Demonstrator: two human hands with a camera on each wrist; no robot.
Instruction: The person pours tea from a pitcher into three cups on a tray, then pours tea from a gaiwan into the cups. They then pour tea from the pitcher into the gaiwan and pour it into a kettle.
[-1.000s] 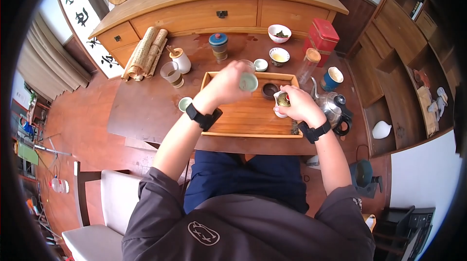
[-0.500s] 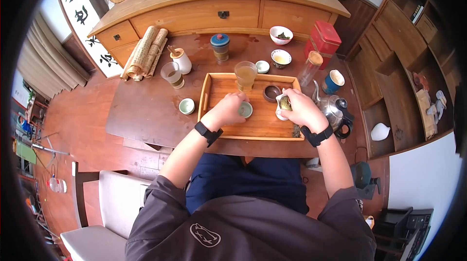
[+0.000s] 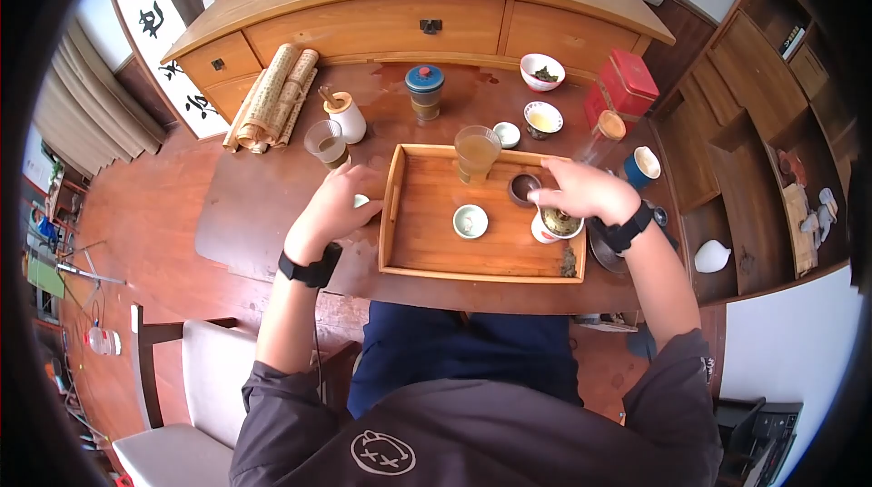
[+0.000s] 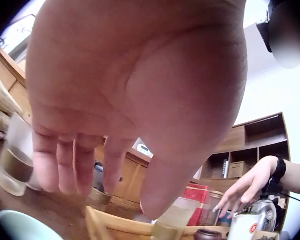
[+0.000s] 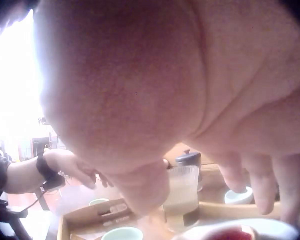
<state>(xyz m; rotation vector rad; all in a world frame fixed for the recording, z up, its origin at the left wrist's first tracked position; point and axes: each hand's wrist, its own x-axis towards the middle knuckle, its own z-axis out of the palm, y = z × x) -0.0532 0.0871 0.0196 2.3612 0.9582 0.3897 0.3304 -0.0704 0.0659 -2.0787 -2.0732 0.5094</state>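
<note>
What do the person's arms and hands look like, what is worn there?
Dark grey sleeves end near the elbows. Each wrist has a black strap with a boxy black device and thin dark cable. The left hand and right hand are bare.

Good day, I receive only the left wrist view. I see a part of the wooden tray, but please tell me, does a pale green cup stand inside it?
Observer: Yes, one pale green cup stands in the tray, nearer to the person than the small dark cup.

Operator: Thank you. And which bowls are on the table beyond the tray, please?

Observer: The head view shows two: one bowl with green leaves, one bowl with yellow liquid.
</note>
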